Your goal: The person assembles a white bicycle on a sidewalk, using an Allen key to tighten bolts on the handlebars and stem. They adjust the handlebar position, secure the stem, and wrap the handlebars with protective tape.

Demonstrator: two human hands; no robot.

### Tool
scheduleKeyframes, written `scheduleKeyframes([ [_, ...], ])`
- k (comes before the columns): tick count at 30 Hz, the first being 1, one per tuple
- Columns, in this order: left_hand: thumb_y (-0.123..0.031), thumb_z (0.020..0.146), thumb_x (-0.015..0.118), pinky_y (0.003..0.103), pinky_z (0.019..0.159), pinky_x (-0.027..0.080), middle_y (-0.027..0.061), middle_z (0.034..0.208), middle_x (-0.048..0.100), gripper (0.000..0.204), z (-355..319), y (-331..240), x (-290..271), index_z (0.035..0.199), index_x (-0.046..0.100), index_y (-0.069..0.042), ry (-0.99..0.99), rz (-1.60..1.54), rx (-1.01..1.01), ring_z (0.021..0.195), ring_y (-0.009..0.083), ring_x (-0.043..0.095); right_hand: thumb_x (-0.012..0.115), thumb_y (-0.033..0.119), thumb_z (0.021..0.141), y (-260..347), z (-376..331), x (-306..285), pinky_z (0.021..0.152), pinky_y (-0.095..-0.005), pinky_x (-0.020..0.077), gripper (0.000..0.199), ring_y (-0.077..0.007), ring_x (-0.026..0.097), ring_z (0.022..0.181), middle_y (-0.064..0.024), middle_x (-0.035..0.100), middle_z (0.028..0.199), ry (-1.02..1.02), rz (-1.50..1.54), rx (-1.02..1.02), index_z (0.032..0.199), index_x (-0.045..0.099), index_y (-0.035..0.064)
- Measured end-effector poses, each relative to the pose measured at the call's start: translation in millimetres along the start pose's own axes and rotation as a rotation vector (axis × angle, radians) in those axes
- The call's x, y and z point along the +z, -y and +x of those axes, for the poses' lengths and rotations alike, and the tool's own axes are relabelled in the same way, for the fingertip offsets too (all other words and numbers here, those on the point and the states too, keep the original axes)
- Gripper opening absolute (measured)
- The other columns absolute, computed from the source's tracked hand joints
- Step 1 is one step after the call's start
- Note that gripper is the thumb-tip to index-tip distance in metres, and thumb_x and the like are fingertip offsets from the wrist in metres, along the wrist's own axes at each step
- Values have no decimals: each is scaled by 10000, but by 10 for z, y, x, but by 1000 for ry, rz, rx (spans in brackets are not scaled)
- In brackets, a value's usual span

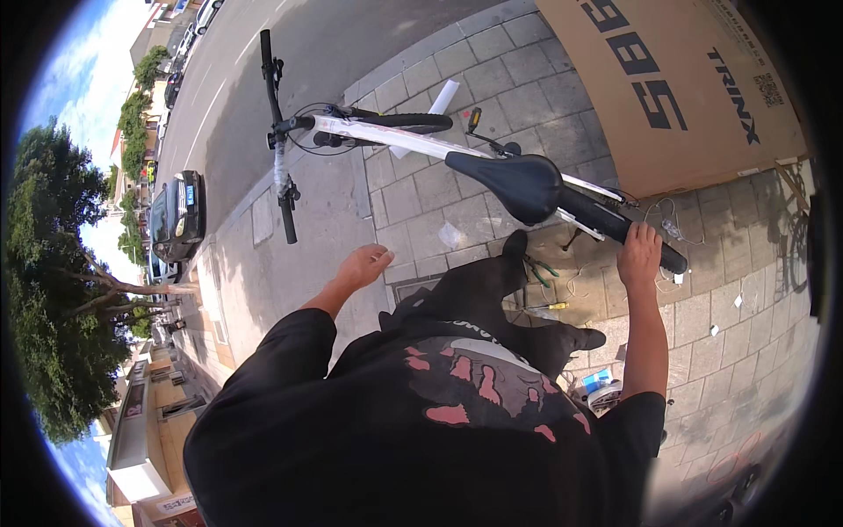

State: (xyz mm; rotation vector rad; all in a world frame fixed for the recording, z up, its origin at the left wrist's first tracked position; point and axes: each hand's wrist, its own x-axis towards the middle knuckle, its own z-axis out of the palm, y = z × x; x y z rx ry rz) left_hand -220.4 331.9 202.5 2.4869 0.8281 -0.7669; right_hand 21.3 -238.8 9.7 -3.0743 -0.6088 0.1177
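White bicycle is laid upper left to centre right, handlebar toward the road. Rear tyre is gripped by right hand, fingers curled over it; left hand is held free, fingers loosely together. Open paving is seen at left, cardboard box close at upper right.

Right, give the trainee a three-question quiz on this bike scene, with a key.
1. True or false: the right hand rests on the rear tyre of the bicycle.
2. What is the left hand doing? A) gripping the handlebar B) hanging free, holding nothing C) pressing the saddle
3. Fill in: the big flat thing beyond the bicycle, on the paving, is a brown cardboard ____.

Key: 1 true; 2 B; 3 box. The saddle is black, the handlebar untouched.
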Motion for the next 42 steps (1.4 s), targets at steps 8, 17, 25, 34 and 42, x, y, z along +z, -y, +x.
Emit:
scheduleKeyframes([
  [8, -299, 971, 795, 493, 1051, 553, 157, 1292, 761, 402, 278, 498, -497, 1312, 750, -89, -759, 46, 215, 1224, 395, 706, 761, 145, 828, 101, 281, -222, 989, -449, 469, 396, -316, 617, 1173, -122, 631, 1189, 242, -207, -47, 1198, 658, 51],
  [17, -475, 884, 846, 561, 1138, 506, 297, 1504, 563, 875, 604, 2206, -1089, 1564, 522, -31, -653, -23, -581, 1337, 501, 607, 800, 216, 852, 229, 314, -443, 986, -503, 523, 465, -363, 650, 1178, -157, 652, 1235, 315, -228, 5, 1252, 661, 21],
  [25, -341, 933, 821, 499, 863, 539, 242, 1151, 669, 653, 781, 2192, -1066, 1455, 611, -10, -678, -354, -561, 970, 389, 665, 623, 553, 1134, 1250, 471, -576, 1066, -440, 562, 564, -240, 738, 1202, -86, 795, 1303, 410, 1957, 857, 1402, 723, 68],
  [34, -295, 961, 756, 398, 456, 482, 69, 653, 632, 374, 874, 1859, -1304, 1190, 659, -16, -655, -415, -579, 458, 214, 607, 843, 300, 1023, 1841, 910, -966, 1109, -420, 591, 533, -274, 754, 1223, -160, 755, 1381, 217, 2108, 945, 1407, 687, -35],
  [42, -303, 949, 739, 430, 564, 583, 130, 724, 744, 312, 848, 2205, -1330, 1099, 765, -31, -596, -347, -604, 540, 291, 720, 898, 238, 964, 2122, 560, -1635, 1042, -374, 586, 463, -246, 765, 1119, -158, 805, 1226, 22, 1932, 1059, 1272, 772, -84],
])
